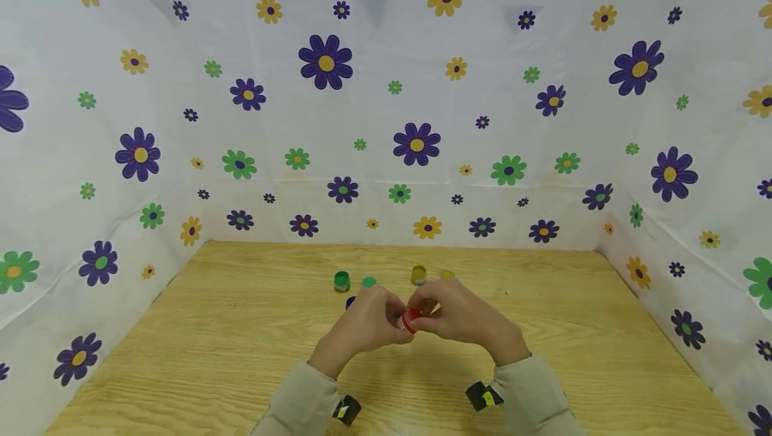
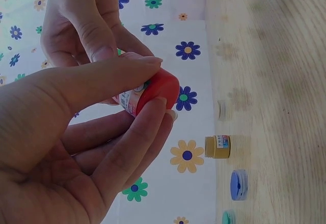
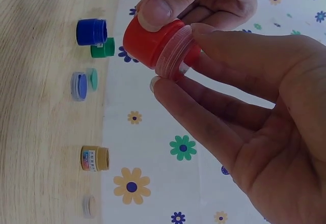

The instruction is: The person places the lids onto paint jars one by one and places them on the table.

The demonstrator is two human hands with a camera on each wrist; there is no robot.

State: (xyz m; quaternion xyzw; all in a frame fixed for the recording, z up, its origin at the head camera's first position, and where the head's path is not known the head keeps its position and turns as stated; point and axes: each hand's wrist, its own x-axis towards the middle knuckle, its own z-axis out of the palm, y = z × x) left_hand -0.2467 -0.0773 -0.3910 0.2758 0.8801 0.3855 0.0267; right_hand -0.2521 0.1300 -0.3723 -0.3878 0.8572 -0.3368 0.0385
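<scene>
Both hands meet above the middle of the surface (image 1: pixel 199 355), well in from its left and right edges, with a red jar (image 3: pixel 147 43) held between them, tilted and raised off the wood. Left hand (image 1: pixel 370 319): fingers curled round the jar's red body, thumb pressing along one side, fingertips on the opposite side. Right hand (image 1: pixel 464 315): fingers narrow, thumb and fingertips pinching the clear lid (image 3: pixel 174 51), which sits at the jar's mouth; cannot tell how tightly it is seated. A label shows on the jar in the left wrist view, partly covered by the thumb. Towards the far edge of the surface, left of the hands, stands a green jar (image 1: pixel 342 281), upright, its green lid (image 1: pixel 369 282) lying just to the right. A blue jar (image 3: pixel 91 32) stands upright nearer the person than the green one, mostly hidden by the left hand in the head view; the blue lid (image 3: pixel 79 86) lies near the green lid, also on the nearer side. Further right, towards the same far edge, a mustard-yellow jar (image 1: pixel 419 275) stands upright, with a yellow lid (image 1: pixel 447 274) to its right. White flowered cloth (image 1: pixel 374 114) rises beyond the far edge and along both side edges. Light sleeves (image 1: pixel 533 389) cover the forearms.
</scene>
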